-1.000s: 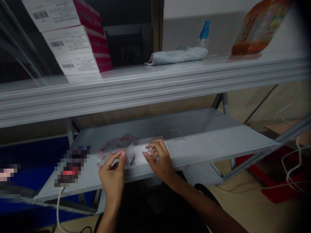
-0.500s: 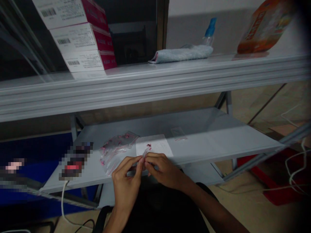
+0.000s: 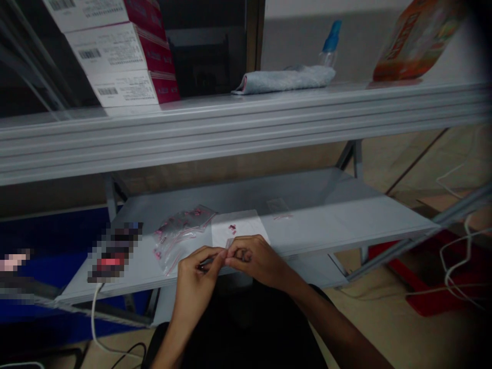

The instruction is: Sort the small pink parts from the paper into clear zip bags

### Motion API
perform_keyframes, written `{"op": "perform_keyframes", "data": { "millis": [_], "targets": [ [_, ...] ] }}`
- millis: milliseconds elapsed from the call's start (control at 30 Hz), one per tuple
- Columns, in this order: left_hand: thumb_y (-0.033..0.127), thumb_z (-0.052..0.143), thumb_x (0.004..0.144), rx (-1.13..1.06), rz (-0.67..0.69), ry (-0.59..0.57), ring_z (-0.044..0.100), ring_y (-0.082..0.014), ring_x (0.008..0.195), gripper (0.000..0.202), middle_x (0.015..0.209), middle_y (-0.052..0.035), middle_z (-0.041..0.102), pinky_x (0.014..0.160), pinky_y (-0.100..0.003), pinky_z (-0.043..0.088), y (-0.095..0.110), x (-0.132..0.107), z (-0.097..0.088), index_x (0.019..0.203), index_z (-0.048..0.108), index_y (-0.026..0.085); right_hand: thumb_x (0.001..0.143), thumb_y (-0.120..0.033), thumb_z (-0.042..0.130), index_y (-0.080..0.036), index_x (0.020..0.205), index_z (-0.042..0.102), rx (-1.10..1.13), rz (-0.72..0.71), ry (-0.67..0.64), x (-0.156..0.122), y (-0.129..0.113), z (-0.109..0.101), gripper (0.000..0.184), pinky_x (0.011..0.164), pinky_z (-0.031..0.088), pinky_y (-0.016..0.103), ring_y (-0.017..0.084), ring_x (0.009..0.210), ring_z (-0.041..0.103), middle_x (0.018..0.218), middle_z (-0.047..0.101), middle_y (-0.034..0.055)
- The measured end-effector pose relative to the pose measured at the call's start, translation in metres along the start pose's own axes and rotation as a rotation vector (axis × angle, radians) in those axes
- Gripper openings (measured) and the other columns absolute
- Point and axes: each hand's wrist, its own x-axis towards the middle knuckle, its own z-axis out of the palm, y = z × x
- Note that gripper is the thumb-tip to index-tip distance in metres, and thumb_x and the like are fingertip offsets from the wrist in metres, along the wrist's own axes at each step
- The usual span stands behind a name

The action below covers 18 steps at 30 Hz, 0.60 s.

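My left hand (image 3: 200, 271) and my right hand (image 3: 259, 259) meet at the near edge of the lower shelf (image 3: 323, 215), fingertips pinched together. Between them shows a bit of a small clear plastic bag (image 3: 229, 242), mostly covered by the fingers. Something dark shows inside the curl of my left hand, too hidden to name. Just beyond the fingers lies a white paper sheet (image 3: 246, 219) with several tiny dark red and pink pieces (image 3: 232, 228) on it. Left of the paper, clear zip bags (image 3: 184, 225) with small pink pieces inside lie overlapping.
Another clear bag (image 3: 279, 207) lies flat right of the paper. At the shelf's left end is a pixelated object (image 3: 117, 253) with a white cable (image 3: 94, 318). Above, the upper shelf (image 3: 215, 128) carries stacked boxes (image 3: 119, 87), a folded cloth (image 3: 284, 81), a spray bottle (image 3: 330, 43) and an orange pouch (image 3: 413, 46).
My fingertips have drawn closer together, and the fingers of my right hand are curled more. Less of the clear bag shows between them. The whole view has shifted slightly.
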Motion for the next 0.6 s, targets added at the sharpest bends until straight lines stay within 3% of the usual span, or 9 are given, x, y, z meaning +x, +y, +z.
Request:
{"op": "perform_keyframes", "data": {
  "millis": [200, 300, 433, 600],
  "targets": [
    [0.034, 0.07, 0.083, -0.08, 0.001, 0.053, 0.072, -0.0221, 0.084, 0.018, 0.09, -0.0066, 0.078, 0.07, -0.028, 0.056, 0.0012, 0.0045, -0.0007, 0.088, 0.078, 0.019, 0.091, -0.022, 0.058, -0.017, 0.074, 0.058, -0.001, -0.06, -0.004, 0.0009, -0.0022, -0.0001, 0.018, 0.062, 0.036, 0.022, 0.011, 0.065, 0.05, 0.07, 0.055, -0.0031],
    [0.035, 0.07, 0.083, -0.094, 0.009, 0.021, 0.072, -0.0226, 0.083, 0.019, 0.089, -0.0072, 0.078, 0.071, -0.03, 0.056, -0.0001, 0.0047, -0.0023, 0.088, 0.078, 0.019, 0.093, -0.024, 0.057, -0.017, 0.075, 0.058, 0.002, -0.066, -0.003, 0.0016, -0.0036, 0.0016, 0.019, 0.062, 0.036, 0.023, 0.012, 0.065, 0.048, 0.07, 0.055, -0.0028],
    [0.034, 0.064, 0.088, 0.008, 0.053, -0.027, 0.07, -0.0203, 0.081, 0.02, 0.086, -0.0057, 0.076, 0.071, -0.028, 0.051, -0.0014, 0.0047, -0.0073, 0.088, 0.076, 0.019, 0.096, -0.026, 0.053, -0.017, 0.073, 0.058, 0.009, -0.082, -0.008, 0.0019, -0.0035, 0.0018, 0.025, 0.067, 0.038, 0.024, 0.013, 0.068, 0.052, 0.071, 0.057, -0.0016],
    [0.03, 0.053, 0.094, 0.205, 0.133, -0.12, 0.066, -0.0178, 0.078, 0.022, 0.083, -0.0032, 0.071, 0.072, -0.027, 0.047, -0.001, 0.0034, -0.0105, 0.083, 0.068, 0.019, 0.096, -0.017, 0.046, -0.017, 0.069, 0.054, -0.1, -0.099, -0.036, 0.0004, -0.0003, 0.0069, 0.029, 0.07, 0.038, 0.025, 0.012, 0.067, 0.052, 0.067, 0.055, -0.0019]
  ]
}}
